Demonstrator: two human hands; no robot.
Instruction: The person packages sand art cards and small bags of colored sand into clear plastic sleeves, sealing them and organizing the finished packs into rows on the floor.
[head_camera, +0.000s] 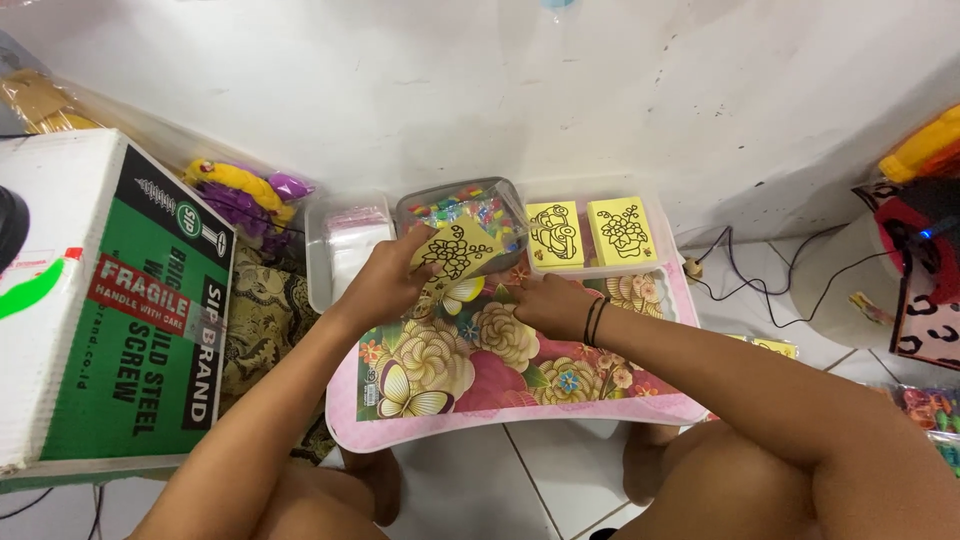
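Two yellow cards (590, 232) still lie in the tray beyond your right hand (548, 303), which rests loosely closed on the floral worktop (520, 385), its grip holding nothing visible. Your left hand (385, 280) pinches a third yellow flower card (455, 250), lifted just before the bead container (465, 205).

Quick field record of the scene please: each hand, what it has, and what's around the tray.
left hand: holds a yellow card with a black flower outline
right hand: rests on the floral tray, holding nothing visible
behind tray: tub of coloured bits, box with two yellow cards, clear box
left side: cardboard box
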